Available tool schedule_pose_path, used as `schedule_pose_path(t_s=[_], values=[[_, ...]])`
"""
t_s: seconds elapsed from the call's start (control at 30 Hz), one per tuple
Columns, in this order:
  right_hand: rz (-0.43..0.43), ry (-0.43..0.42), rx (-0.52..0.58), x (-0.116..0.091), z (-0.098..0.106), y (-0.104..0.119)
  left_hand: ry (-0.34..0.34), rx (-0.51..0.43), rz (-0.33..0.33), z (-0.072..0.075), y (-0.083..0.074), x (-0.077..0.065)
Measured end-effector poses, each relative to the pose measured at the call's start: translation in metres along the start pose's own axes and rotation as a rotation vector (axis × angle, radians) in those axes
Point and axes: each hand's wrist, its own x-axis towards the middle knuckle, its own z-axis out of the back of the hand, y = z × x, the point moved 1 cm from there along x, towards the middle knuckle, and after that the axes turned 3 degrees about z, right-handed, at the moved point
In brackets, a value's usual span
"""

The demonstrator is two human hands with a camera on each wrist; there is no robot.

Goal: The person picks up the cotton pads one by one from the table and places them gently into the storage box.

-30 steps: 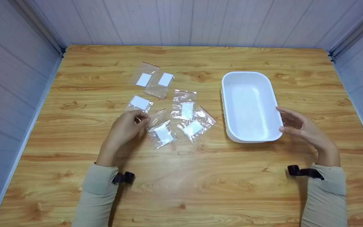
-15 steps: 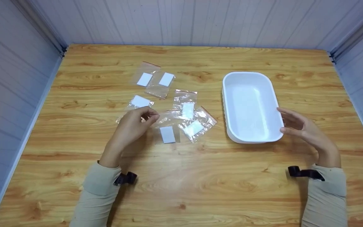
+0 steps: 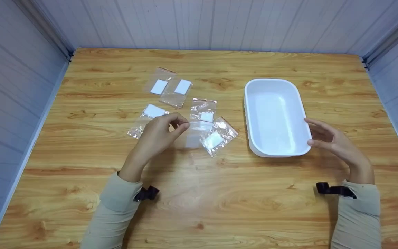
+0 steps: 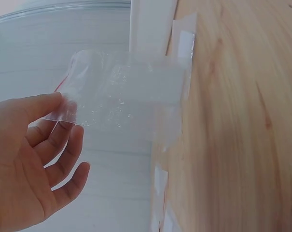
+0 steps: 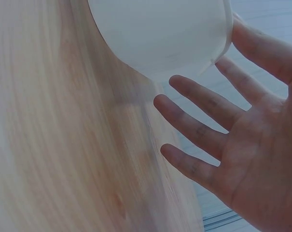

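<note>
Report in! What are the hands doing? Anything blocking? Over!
Left hand pinches clear plastic zip bag, white rectangle inside, held aloft. Right hand touches white rounded-rectangular plastic tub. Similar bags lie below; no obstruction seen.

No text, label, brand, number or sign can be read on the zip-lock bags (image 3: 176, 94) at left or the white plastic tub (image 3: 271, 119) at right.

From high on the near-left side of the white rectangular plastic tub (image 3: 275, 117), we look forward and down with the head view, the farthest back. Left of the tub, our left wrist view, rolled sideways, faces closely past the bare left hand (image 4: 27, 164). Near-right of the tub, our right wrist view, also rolled, closely shows the bare right hand (image 5: 254, 140), shared with the head view.
</note>
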Motion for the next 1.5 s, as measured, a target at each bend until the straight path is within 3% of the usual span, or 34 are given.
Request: schedule_pose_path(t_s=[0.13, 0.47, 0.77, 1.2, 1.5], values=[[0.003, 0.004, 0.027, 0.001, -0.001, 0.001, -0.011, -0.023, -0.029, -0.002, -0.009, 0.004], [-0.024, -0.004, -0.034, -0.001, 0.001, 0.0, -0.028, -0.048, -0.088, -0.014, -0.035, 0.016], [-0.044, -0.009, -0.072, -0.001, 0.001, 0.001, -0.096, -0.052, -0.201, -0.029, -0.065, 0.027], [0.004, -0.011, -0.013, 0.0, 0.001, -0.001, -0.08, -0.124, -0.267, -0.056, -0.106, 0.041], [-0.062, -0.032, -0.071, 0.001, 0.0, 0.002, -0.049, -0.167, -0.286, -0.085, -0.121, 0.05]])
